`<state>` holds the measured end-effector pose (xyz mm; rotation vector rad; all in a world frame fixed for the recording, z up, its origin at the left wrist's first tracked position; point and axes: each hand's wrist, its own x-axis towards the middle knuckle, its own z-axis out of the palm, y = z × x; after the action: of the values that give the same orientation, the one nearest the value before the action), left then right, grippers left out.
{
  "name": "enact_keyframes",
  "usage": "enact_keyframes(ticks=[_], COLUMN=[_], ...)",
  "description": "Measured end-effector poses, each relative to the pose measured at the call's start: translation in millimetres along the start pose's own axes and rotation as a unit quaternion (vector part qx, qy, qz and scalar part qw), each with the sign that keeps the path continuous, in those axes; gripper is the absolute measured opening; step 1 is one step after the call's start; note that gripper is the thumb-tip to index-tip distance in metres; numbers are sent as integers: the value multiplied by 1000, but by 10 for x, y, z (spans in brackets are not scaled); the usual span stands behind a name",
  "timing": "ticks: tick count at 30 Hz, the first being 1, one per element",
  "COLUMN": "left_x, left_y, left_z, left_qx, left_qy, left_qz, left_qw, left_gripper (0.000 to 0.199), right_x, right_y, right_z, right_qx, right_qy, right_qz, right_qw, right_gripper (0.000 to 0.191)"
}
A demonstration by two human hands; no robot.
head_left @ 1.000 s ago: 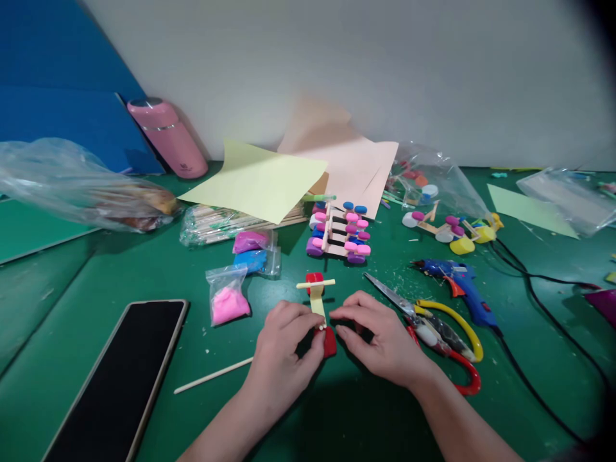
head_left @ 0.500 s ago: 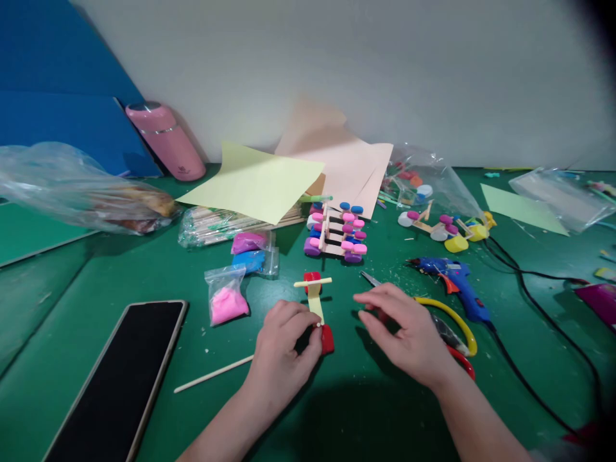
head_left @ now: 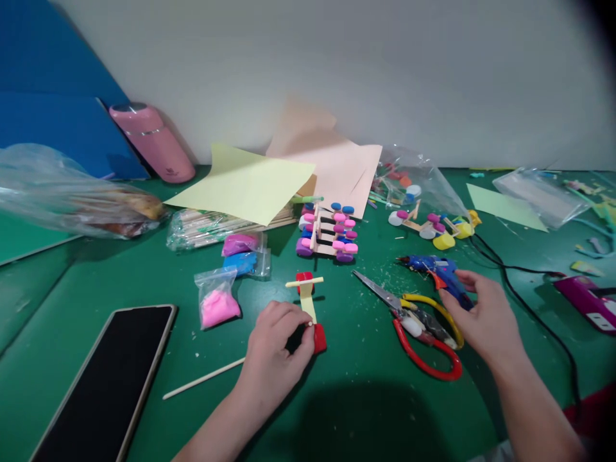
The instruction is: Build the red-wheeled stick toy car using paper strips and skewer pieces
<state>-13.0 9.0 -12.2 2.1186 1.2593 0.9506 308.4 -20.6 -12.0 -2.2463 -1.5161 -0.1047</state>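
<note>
My left hand [head_left: 276, 346] pinches a short pale stick [head_left: 310, 323], only its end showing, at the near end of a small piece made of a pale yellow strip [head_left: 307, 307] and red blocks [head_left: 319, 339]. Another short stick [head_left: 315, 281] lies across the strip's far end, over a second red block. My right hand [head_left: 486, 317] has its thumb and fingers around the handle of a blue glue gun [head_left: 445, 273], which lies on its side on the table. Scissors [head_left: 402, 324] with red and yellow handles lie just left of that hand. A long thin stick [head_left: 205, 378] rests beside my left wrist.
Small models with pink and purple wheels [head_left: 332, 234] stand beyond the strip, more models [head_left: 428, 228] to their right. Clay bags [head_left: 219, 305], a phone [head_left: 103, 378], paper sheets [head_left: 245, 183] and a pink bottle [head_left: 154, 141] lie around. The gun's black cord [head_left: 539, 321] runs right.
My right hand has moved right from beside the scissors' blades to the glue gun and taken its handle. My left hand keeps its pinch at the strip. The view has shifted slightly.
</note>
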Motion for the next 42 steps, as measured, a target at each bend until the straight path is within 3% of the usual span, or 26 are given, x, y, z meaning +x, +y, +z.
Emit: enact_keyframes(ticks=[7, 11, 14, 16, 17, 19, 20, 22, 25, 28, 33, 38, 42], left_x=[-6, -8, -6, -3, -2, -2, -3, -6, -12, -15, -9, -4, -11], left_y=[20, 31, 33, 34, 36, 38, 39, 39, 37, 33, 34, 33, 27], left_z=[-4, -6, -7, -8, -8, -8, -8, -9, -9, -4, 17, 31, 28], left_qx=[-3, -3, -6, -6, -6, -7, -9, -12, -16, -24, -33, -35, -39], left_qy=[1, 1, 1, 2, 2, 1, 1, 0, -2, 3, 13, 12, 15], left_qz=[-9, -17, -18, -19, -19, -21, -22, -23, -28, -30, -36, -34, -32], left_qw=[1000, 1000, 1000, 1000, 1000, 1000, 1000, 1000, 999, 999, 999, 999, 999], left_gripper=[9, 10, 11, 11, 11, 10, 10, 10, 11, 11, 10, 10, 10], right_x=[137, 159, 126, 61, 12, -115, -189, -337, -508, -575, -587, -727, -867], right_y=[199, 199, 95, -43, -127, -304, -387, -527, -675, -797, -900, -744, -573], right_z=[96, 26, -116, -221, -267, -336, -358, -382, -397, -431, -492, -400, -237], right_qx=[-35, -31, 12, 113, 222, 386, 418, 422, 364, 309, 271, 226, 212], right_qy=[-67, -88, -94, -135, -185, -298, -326, -353, -349, -309, -279, -270, -225], right_qz=[62, 90, 100, 93, 93, 90, 70, 23, -54, -106, -183, -192, -168], right_qw=[995, 992, 990, 980, 953, 869, 845, 835, 862, 893, 903, 916, 936], right_gripper=[43, 35, 25, 18, 17, 19, 18, 16, 7, 11, 8, 37, 40])
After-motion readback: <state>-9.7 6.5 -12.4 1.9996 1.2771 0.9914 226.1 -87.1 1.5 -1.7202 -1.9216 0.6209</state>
